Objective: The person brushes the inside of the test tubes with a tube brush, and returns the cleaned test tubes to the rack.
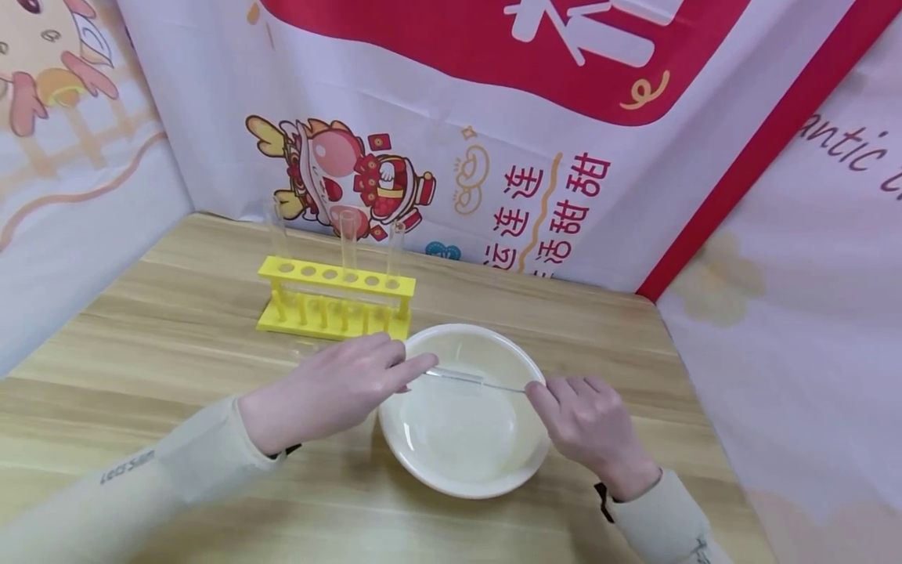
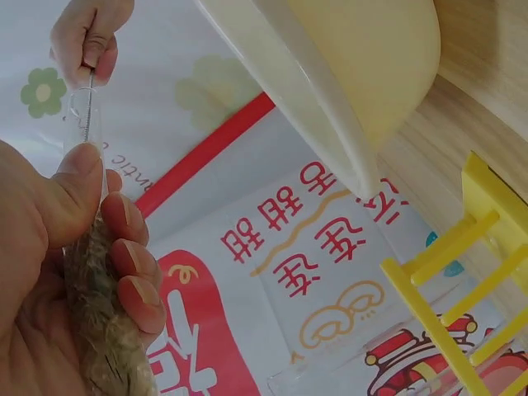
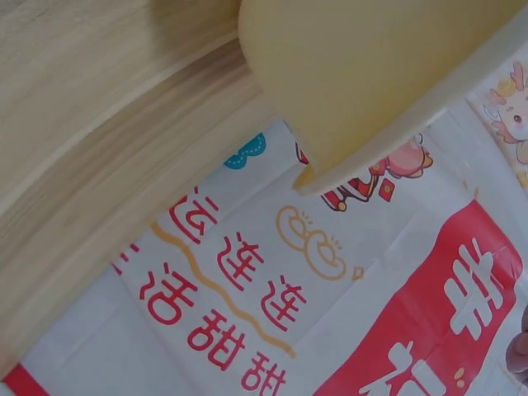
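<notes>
My left hand grips a clear glass test tube, its mouth facing right over the basin. Inside the tube lie the brown bristles of a test tube brush, seen through the glass in the left wrist view. The brush's thin twisted wire handle comes out of the mouth, and my right hand pinches its far end. Tube and wire form nearly one straight line between the hands. Below them stands a round white basin on the table.
Behind the basin and to the left stands a yellow test tube rack with three clear test tubes upright in it. The wooden table ends at a printed cloth backdrop, with more cloth at both sides.
</notes>
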{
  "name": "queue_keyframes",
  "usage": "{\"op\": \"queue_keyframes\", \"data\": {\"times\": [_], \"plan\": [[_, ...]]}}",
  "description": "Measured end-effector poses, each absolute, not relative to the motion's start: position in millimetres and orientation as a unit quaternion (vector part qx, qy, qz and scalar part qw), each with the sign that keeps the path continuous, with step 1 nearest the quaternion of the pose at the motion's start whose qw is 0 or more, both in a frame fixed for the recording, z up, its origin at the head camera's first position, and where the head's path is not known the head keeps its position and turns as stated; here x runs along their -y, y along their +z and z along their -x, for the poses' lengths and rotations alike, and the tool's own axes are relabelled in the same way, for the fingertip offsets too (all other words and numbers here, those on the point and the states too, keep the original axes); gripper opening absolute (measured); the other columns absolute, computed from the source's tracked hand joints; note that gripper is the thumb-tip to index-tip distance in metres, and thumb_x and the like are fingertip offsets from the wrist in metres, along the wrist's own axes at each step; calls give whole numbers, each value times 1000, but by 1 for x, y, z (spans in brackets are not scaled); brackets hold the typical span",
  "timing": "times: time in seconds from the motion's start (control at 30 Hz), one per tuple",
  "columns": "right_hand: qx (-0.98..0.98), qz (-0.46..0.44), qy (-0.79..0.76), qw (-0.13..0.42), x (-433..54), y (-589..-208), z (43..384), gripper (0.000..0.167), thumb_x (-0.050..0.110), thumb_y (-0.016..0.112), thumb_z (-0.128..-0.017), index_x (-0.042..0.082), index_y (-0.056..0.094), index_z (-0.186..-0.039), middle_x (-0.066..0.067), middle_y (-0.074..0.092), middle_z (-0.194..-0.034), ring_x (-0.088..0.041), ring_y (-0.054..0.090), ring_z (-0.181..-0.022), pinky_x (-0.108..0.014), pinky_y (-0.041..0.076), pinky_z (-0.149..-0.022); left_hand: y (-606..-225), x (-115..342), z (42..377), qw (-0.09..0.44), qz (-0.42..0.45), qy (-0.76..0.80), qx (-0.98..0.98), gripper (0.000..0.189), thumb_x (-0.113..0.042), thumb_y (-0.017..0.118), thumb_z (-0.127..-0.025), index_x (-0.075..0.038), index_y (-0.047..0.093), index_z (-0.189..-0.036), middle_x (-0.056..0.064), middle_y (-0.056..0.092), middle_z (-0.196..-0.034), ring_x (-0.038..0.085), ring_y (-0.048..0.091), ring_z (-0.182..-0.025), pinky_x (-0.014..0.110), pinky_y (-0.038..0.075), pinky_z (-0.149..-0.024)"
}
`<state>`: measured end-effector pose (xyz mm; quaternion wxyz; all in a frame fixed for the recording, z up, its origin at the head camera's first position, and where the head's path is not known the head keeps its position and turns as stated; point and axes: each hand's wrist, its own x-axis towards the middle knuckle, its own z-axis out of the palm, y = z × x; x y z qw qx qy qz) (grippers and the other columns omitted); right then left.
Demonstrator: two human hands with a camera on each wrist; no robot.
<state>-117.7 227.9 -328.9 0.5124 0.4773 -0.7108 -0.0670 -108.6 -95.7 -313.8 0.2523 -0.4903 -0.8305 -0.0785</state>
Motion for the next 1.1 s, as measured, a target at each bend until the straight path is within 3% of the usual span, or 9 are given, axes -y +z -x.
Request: {"op": "queue_keyframes", "data": {"times": [0.47,0.7,0.93,1.1], "plan": [[750,-487,-16,447,-236,-327,113,25,1,43,-97,6,54,-75,2,43,-58,-13,36,-40,-20,16,-42,-312,110,108,233,477,-59,845,52,-8,82,-81,-8,60,-128,8,63,-89,21,59,-76,29,54,-65],[781,-485,21,393,-247,-331,110,26,-1,40,-94,9,56,-76,5,49,-58,-12,38,-41,-25,29,-38,-311,114,108,232,480,-59,844,51,-4,81,-80,-7,64,-128,8,66,-93,21,60,-78,30,55,-68],[791,-483,53,373,-256,-331,110,27,-3,38,-87,14,56,-75,10,38,-51,-3,24,-42,-18,19,-35,-309,116,110,242,482,-50,841,50,-3,83,-79,-7,66,-126,8,65,-91,21,58,-76,30,54,-66],[799,-479,64,359,-260,-332,109,27,-2,39,-88,14,57,-76,10,40,-51,-3,26,-41,-17,21,-35,-307,119,109,231,478,-52,846,50,-3,81,-81,-8,65,-128,8,65,-93,21,59,-78,30,54,-68]]}}
